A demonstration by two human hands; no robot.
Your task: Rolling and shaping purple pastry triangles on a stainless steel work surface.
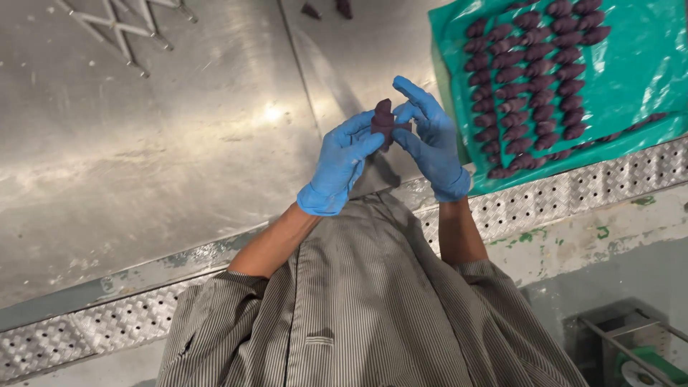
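Observation:
Both my hands wear blue gloves and meet over the steel table (179,143). Between them is a dark purple shaped dough piece (385,120), pinched from both sides. My left hand (342,163) grips its left and lower side with thumb and fingers. My right hand (430,140) holds its right side, with the index finger raised above it. To the right lies a green plastic sheet (631,64) carrying several rows of similar dark purple pieces (534,79).
A perforated metal strip (573,186) runs along the table's near edge. A wire rack (122,25) lies at the far left of the table. Two small dark pieces (326,8) sit at the top. A metal frame with a green object (638,355) stands on the floor, lower right.

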